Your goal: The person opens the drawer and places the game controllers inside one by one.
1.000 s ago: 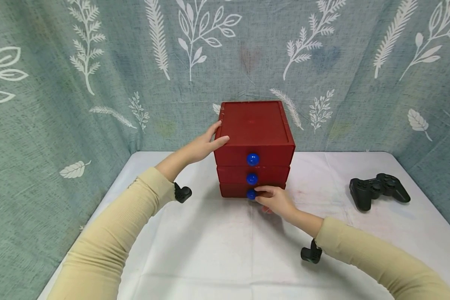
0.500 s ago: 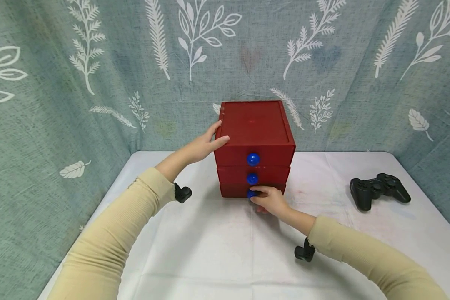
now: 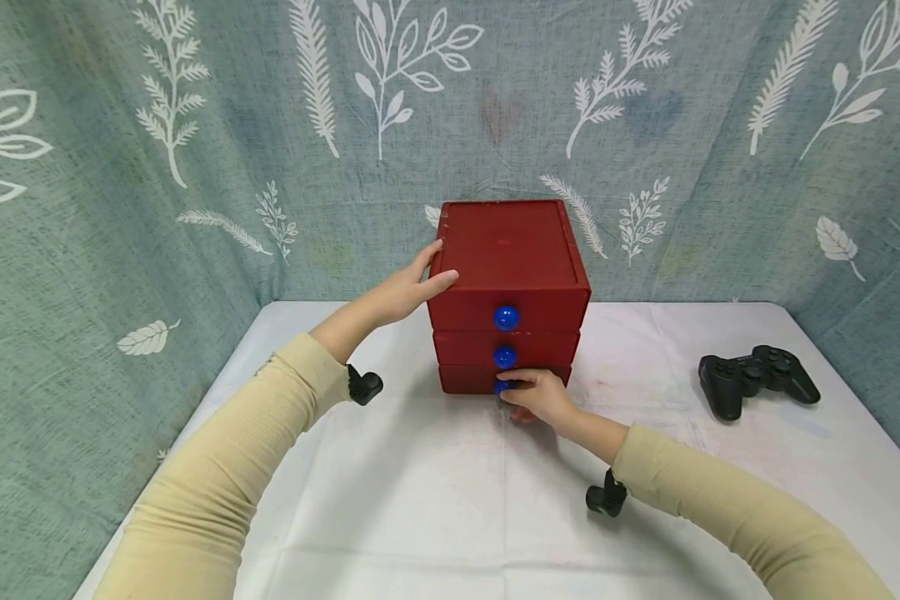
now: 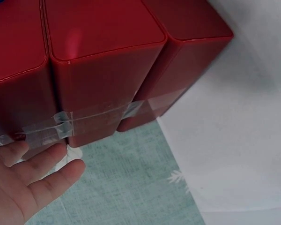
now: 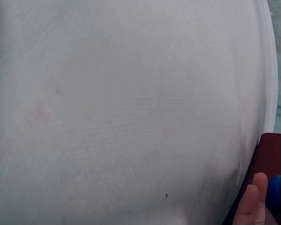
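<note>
A red three-drawer box [image 3: 506,246] with blue round knobs stands at the back middle of the table, all drawers flush in the head view. My left hand [image 3: 405,292] rests on its upper left edge, fingers straight and spread along the side. In the left wrist view, those fingers [image 4: 56,180] lie beside the box's taped side wall [image 4: 103,98]. My right hand [image 3: 543,398] pinches the lowest blue knob [image 3: 501,387] between thumb and fingers, partly hiding it. The same knob [image 5: 275,192] shows between the fingertips in the right wrist view.
To the right on the white-covered table [image 3: 420,500] lies a black game controller [image 3: 757,379]. A green curtain with white leaf prints [image 3: 232,150] hangs close behind the box and along both sides.
My right hand has shifted slightly left, from the knob's right side to closer around it. The left hand and the box hold still.
</note>
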Action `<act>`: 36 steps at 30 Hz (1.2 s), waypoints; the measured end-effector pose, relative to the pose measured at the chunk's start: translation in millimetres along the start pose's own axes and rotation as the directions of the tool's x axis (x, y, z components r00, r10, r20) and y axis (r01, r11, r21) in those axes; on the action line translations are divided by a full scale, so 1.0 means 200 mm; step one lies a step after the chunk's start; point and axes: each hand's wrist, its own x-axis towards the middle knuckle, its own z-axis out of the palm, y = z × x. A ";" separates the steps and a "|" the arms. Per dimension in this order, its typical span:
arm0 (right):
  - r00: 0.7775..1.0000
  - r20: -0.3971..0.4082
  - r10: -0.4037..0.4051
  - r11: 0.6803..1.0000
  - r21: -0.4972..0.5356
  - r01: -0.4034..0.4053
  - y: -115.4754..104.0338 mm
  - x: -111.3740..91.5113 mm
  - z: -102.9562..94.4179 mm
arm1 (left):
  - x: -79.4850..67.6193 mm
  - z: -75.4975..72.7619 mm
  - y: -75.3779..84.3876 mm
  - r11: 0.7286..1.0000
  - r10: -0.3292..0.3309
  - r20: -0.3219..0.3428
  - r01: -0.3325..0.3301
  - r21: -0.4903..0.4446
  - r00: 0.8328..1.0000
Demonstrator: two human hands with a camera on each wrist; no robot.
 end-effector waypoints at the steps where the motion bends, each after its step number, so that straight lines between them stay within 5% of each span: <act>1: 1.000 -0.002 0.001 1.000 0.000 -0.001 0.00 0.00 0.00 | 0.00 0.00 0.00 1.000 0.000 0.000 0.000 0.000 1.000; 36: 0.999 0.038 0.023 0.999 -0.042 -0.021 0.01 -0.16 0.03 | 0.00 0.00 0.00 1.000 0.010 0.007 -0.010 -0.017 1.000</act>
